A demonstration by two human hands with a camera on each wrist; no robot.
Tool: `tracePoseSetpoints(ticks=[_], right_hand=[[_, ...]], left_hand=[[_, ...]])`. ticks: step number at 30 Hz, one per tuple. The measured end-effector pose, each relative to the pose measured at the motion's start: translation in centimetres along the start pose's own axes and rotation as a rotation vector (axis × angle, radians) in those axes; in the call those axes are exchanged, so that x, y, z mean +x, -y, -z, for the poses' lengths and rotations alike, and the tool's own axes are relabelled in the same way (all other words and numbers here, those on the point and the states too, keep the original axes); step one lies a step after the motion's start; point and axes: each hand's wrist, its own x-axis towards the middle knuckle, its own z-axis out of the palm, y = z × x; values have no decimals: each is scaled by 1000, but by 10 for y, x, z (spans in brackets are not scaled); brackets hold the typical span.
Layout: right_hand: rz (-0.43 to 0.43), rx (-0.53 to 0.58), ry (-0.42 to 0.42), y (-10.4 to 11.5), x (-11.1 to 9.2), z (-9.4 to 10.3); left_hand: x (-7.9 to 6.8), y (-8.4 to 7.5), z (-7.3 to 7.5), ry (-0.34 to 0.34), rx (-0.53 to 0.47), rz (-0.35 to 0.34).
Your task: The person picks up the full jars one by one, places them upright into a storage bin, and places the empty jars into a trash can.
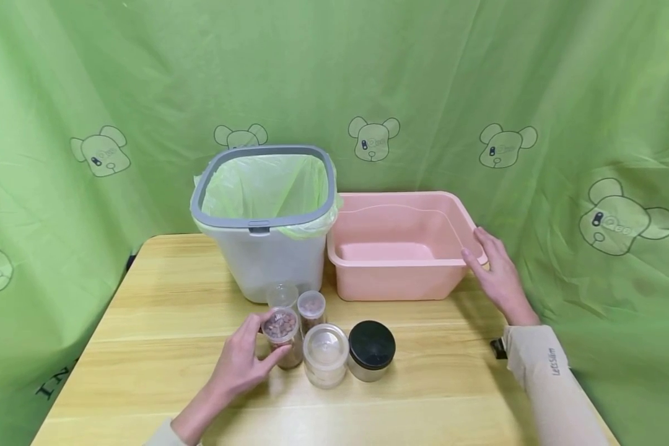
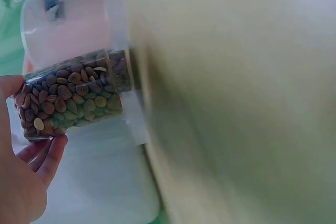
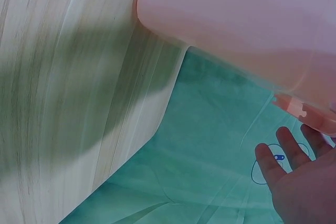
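My left hand (image 1: 242, 359) grips a clear jar of almonds (image 1: 284, 337) near its top, thumb on one side and fingers on the other. In the left wrist view, the brown nuts show through the jar's wall (image 2: 71, 95), tilted against its neighbours. My right hand (image 1: 497, 275) is at the right front corner of a pink basin (image 1: 401, 282), thumb over the rim. From the right wrist, its other fingers (image 3: 291, 148) look nearly straight, outside the basin beside a lip under the rim.
Near the almond jar stand a slim lidded jar (image 1: 312, 306), an empty-looking clear jar (image 1: 326, 356), a black-lidded jar (image 1: 371, 348) and a small clear container (image 1: 282, 294). Behind is a white bin (image 1: 275, 263) with a grey rim and green liner. Green curtains (image 1: 424, 74) surround the wooden table (image 1: 161, 322).
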Motion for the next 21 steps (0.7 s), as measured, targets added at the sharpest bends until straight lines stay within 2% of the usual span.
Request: tracePoseSetpoints(ticks=[4,12,21], right_hand=[[-1,-3,5,0,0,0],[-8,12,9,1,-1,1],[-4,13,10,0,1,0]], left_hand=[[7,-5,12,-17,12,-39],[30,-19,36,-60,38,-163],[56,-45,61,-81,35,-288]])
